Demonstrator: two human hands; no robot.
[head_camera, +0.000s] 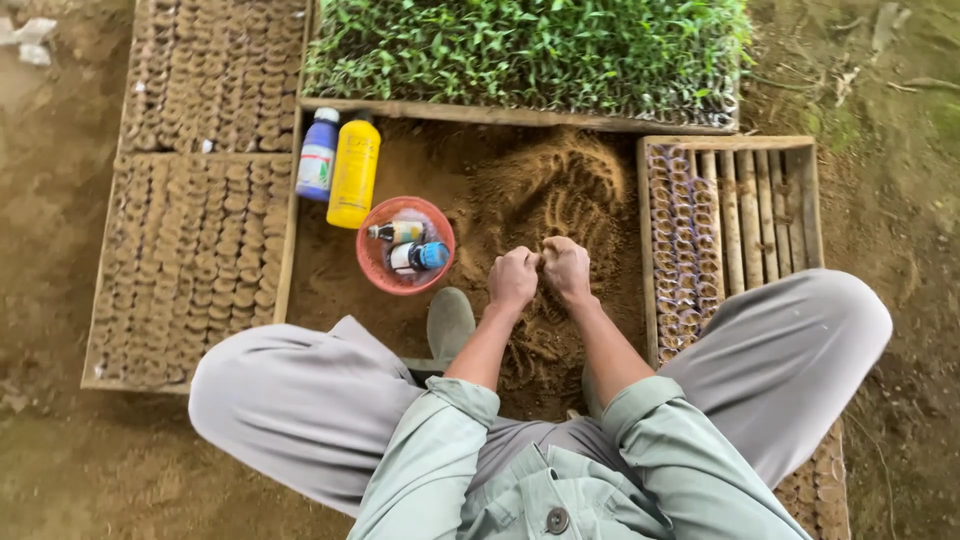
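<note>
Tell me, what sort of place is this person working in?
Most likely a plant nursery, outdoors on bare earth. A tray of green seedlings lies ahead, wooden trays of soil-filled pots sit alongside, and both hands, left hand and right hand, work over a pile of loose soil.

Soft, even daylight lit the scene without glare, shadows stayed faint and diffuse, focus was sharp around the fingers (522, 262), and the wide lens bowed straight edges far from them.

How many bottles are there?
4: a blue-capped bottle and a yellow bottle lying beside the filled tray, and two small bottles in the red basket. None seems hidden.
</note>
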